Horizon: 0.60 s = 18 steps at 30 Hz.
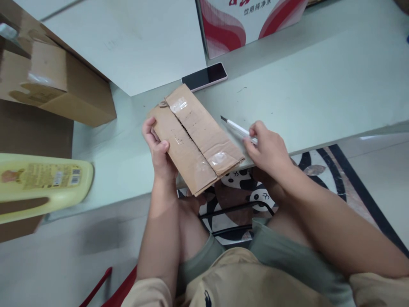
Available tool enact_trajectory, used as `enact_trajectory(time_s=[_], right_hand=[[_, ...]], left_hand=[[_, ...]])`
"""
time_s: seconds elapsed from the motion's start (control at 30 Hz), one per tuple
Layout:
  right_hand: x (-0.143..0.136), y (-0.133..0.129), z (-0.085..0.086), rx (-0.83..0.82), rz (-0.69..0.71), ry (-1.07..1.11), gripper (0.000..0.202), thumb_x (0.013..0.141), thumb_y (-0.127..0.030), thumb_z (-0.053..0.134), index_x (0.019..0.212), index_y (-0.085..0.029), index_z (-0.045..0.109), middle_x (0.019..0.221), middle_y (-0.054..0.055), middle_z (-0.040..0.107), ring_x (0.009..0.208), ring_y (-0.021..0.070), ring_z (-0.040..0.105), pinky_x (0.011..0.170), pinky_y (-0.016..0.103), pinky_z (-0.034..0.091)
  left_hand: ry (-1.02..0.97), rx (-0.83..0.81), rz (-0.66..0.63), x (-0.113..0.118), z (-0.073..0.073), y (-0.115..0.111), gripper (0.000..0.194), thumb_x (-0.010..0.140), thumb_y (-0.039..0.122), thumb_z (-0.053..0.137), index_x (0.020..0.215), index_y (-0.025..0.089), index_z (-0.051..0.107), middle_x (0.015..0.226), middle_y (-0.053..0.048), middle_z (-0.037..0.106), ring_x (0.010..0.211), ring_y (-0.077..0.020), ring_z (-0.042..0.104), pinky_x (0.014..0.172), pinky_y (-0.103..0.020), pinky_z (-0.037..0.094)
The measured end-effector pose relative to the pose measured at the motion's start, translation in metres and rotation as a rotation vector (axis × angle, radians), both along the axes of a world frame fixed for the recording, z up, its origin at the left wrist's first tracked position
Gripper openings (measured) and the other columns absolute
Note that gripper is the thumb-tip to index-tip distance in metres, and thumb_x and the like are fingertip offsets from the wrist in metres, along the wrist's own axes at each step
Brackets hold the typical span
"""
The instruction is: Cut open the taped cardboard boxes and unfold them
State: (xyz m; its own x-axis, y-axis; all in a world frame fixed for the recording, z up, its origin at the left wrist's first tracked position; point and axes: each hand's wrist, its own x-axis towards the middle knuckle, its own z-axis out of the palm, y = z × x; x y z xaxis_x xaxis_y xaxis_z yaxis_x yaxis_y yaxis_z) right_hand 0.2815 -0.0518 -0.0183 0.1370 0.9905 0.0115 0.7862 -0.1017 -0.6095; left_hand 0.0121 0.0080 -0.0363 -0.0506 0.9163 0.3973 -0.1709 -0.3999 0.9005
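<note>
A brown cardboard box (204, 132), tilted over the table's front edge, is gripped at its left side by my left hand (159, 149). Its top flaps meet along a dark ragged seam, with clear tape at both ends. To the right of the box, my right hand (268, 147) is closed around a white pen-like cutter (238, 126), whose dark tip points up and left. The tip is apart from the cardboard. Just behind the box, a black-screened phone (206, 76) lies on the pale table (303, 85).
A white panel (134, 38) and a red-and-white carton (249, 25) stand at the back. Cardboard boxes (86, 94) are at the left, with a yellow bottle (60, 179) nearer the front. Below the edge are my legs and a black metal frame (236, 209).
</note>
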Motion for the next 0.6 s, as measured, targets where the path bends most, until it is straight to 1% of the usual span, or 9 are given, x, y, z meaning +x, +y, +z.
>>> enact_trajectory(time_s=[0.03,0.1,0.2,0.23,0.3,0.33,0.4,0.5,0.6], right_hand=[[0.001,-0.002,0.002,0.048,-0.025,0.091,0.011,0.089,-0.028,0.058,0.098,-0.023,0.056,0.073,0.001,0.058,0.059,0.0170,0.044,0.059,0.031,0.031],[0.004,-0.008,0.006,0.195,-0.044,0.276,0.012,0.093,-0.032,0.057,0.103,-0.024,0.057,0.070,-0.002,0.055,0.056,0.0156,0.045,0.057,0.030,0.033],[0.006,-0.020,0.012,0.448,-0.003,0.529,0.015,0.098,-0.034,0.055,0.107,-0.026,0.064,0.073,-0.002,0.055,0.060,0.0150,0.050,0.060,0.032,0.039],[0.007,-0.024,0.014,0.513,0.010,0.610,0.015,0.099,-0.035,0.057,0.106,-0.026,0.065,0.075,-0.002,0.056,0.062,0.0149,0.051,0.061,0.032,0.041],[0.008,-0.032,0.019,0.608,0.033,0.766,0.015,0.095,-0.032,0.066,0.110,-0.027,0.067,0.084,0.000,0.061,0.068,0.0151,0.056,0.062,0.032,0.045],[0.008,-0.035,0.022,0.640,0.047,0.822,0.022,0.092,-0.028,0.070,0.114,-0.029,0.066,0.088,0.000,0.063,0.071,0.0154,0.058,0.063,0.032,0.048],[0.009,-0.040,0.028,0.700,0.092,0.851,0.038,0.086,-0.021,0.075,0.120,-0.034,0.064,0.091,-0.001,0.065,0.076,0.0156,0.062,0.063,0.030,0.053],[0.010,-0.046,0.036,0.787,0.142,0.762,0.041,0.081,-0.021,0.082,0.115,-0.034,0.064,0.087,-0.002,0.066,0.071,0.0151,0.065,0.058,0.028,0.057],[0.011,-0.053,0.037,0.826,0.234,0.741,0.049,0.070,-0.021,0.092,0.110,-0.031,0.064,0.078,-0.004,0.065,0.064,0.0159,0.067,0.053,0.028,0.059]], left_hand=[[0.018,-0.002,0.004,-0.001,0.000,0.001,0.071,0.063,0.062,0.079,0.123,0.037,0.050,0.135,-0.003,0.053,0.130,-0.0303,0.055,0.107,-0.049,0.051],[0.050,-0.007,0.011,-0.002,-0.001,0.002,0.074,0.063,0.066,0.077,0.124,0.037,0.047,0.136,-0.004,0.052,0.131,-0.0317,0.054,0.109,-0.052,0.050],[0.058,-0.012,0.005,-0.004,-0.002,0.002,0.075,0.064,0.067,0.077,0.125,0.038,0.046,0.137,-0.004,0.051,0.132,-0.0326,0.054,0.110,-0.054,0.050],[0.056,-0.008,0.000,-0.004,-0.003,0.002,0.074,0.064,0.067,0.078,0.125,0.038,0.046,0.137,-0.004,0.052,0.132,-0.0327,0.054,0.109,-0.054,0.050],[0.056,-0.001,-0.010,-0.004,-0.003,0.003,0.074,0.064,0.067,0.079,0.124,0.038,0.047,0.137,-0.004,0.052,0.133,-0.0330,0.054,0.109,-0.053,0.051],[0.056,0.000,-0.013,-0.003,-0.003,0.003,0.074,0.064,0.068,0.079,0.124,0.038,0.048,0.138,-0.004,0.052,0.133,-0.0331,0.054,0.109,-0.053,0.050],[0.053,-0.004,-0.014,-0.001,-0.004,0.004,0.075,0.064,0.069,0.079,0.124,0.038,0.047,0.138,-0.004,0.052,0.133,-0.0334,0.054,0.109,-0.053,0.050],[0.047,-0.007,0.008,0.003,-0.004,0.006,0.077,0.062,0.072,0.079,0.123,0.037,0.047,0.136,-0.005,0.052,0.131,-0.0340,0.054,0.107,-0.054,0.050],[0.028,-0.006,0.029,0.006,-0.004,0.009,0.078,0.059,0.071,0.080,0.120,0.035,0.048,0.132,-0.004,0.053,0.129,-0.0339,0.054,0.106,-0.053,0.050]])
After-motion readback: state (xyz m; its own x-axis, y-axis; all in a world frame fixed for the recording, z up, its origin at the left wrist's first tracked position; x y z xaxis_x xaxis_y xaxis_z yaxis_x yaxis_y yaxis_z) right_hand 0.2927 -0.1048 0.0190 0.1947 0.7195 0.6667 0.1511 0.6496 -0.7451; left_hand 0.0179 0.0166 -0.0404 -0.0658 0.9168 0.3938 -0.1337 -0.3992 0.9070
